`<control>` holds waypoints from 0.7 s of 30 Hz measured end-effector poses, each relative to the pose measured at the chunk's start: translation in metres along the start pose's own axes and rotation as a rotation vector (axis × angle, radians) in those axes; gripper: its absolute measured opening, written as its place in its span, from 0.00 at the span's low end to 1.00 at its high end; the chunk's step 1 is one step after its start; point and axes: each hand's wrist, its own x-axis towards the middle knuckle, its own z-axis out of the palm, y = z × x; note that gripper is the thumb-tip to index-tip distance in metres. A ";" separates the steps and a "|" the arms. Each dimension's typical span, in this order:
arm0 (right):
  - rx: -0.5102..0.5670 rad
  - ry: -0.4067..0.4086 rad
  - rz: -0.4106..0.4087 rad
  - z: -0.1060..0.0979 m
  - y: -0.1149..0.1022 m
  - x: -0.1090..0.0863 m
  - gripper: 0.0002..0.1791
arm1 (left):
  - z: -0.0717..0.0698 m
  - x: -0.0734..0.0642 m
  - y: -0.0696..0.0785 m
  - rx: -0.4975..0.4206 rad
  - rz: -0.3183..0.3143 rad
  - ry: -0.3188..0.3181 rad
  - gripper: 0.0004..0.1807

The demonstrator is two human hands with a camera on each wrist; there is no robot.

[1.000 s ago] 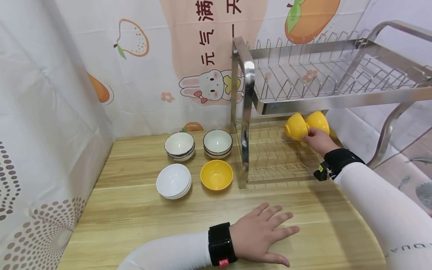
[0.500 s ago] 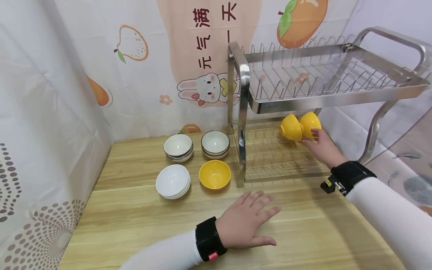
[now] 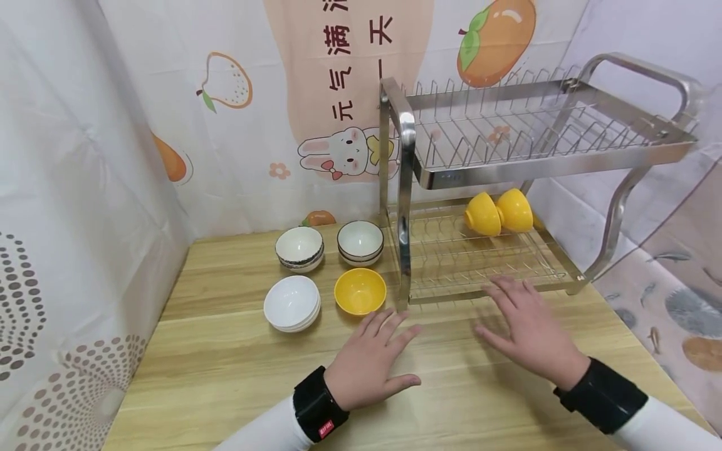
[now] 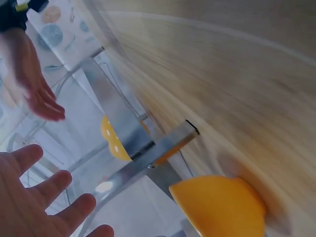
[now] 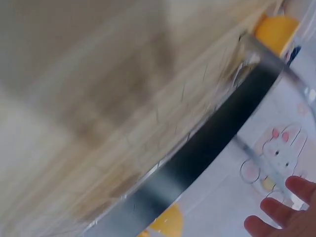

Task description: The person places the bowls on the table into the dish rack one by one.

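Observation:
My left hand (image 3: 369, 360) hovers with fingers spread just in front of a yellow bowl (image 3: 360, 292), holding nothing. In the left wrist view the same bowl (image 4: 222, 205) appears beyond the fingertips. To the right, my right hand (image 3: 527, 329) hangs over the table before the front edge of the dish rack (image 3: 468, 285), its fingers spread and holding nothing. Two yellow bowls (image 3: 483, 215) stand on their sides, one behind the other, at the back right of the rack's lower tier. In the right wrist view, one yellow bowl (image 5: 168, 222) shows partly behind the rack's bar.
Left of the rack stand stacked white bowls (image 3: 291, 303), dark-rimmed bowls (image 3: 360, 240) and patterned-edge bowls (image 3: 299, 245). The rack's upper tier (image 3: 541, 166) juts over the lower one. A printed curtain (image 3: 242, 156) hangs behind the wooden table (image 3: 225, 357).
My right hand has let go of the yellow bowl in the rack and drawn back toward the front. My left hand has moved left and slightly up, closer to the single yellow bowl.

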 end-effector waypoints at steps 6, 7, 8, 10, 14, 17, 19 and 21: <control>0.007 0.004 -0.037 0.009 -0.012 -0.018 0.42 | 0.004 -0.008 -0.001 -0.016 -0.023 -0.008 0.42; 0.009 0.002 -0.035 0.010 -0.013 -0.020 0.42 | 0.005 -0.008 -0.002 -0.025 -0.027 -0.012 0.42; 0.011 -0.001 -0.032 0.010 -0.013 -0.021 0.42 | 0.006 -0.007 -0.003 -0.033 -0.032 -0.016 0.41; 0.014 -0.007 -0.028 0.011 -0.013 -0.023 0.42 | 0.008 -0.007 -0.005 -0.042 -0.049 -0.020 0.41; 0.022 -0.007 -0.026 0.013 -0.015 -0.027 0.43 | 0.013 -0.004 -0.015 0.009 -0.099 -0.018 0.40; 0.030 0.000 -0.036 0.014 -0.017 -0.031 0.43 | 0.018 0.000 -0.025 0.052 -0.140 -0.016 0.39; 0.034 0.006 -0.044 0.014 -0.018 -0.033 0.43 | 0.022 0.003 -0.033 0.061 -0.166 -0.023 0.37; 0.035 0.013 -0.051 0.014 -0.019 -0.035 0.42 | 0.024 0.006 -0.040 0.064 -0.185 -0.036 0.34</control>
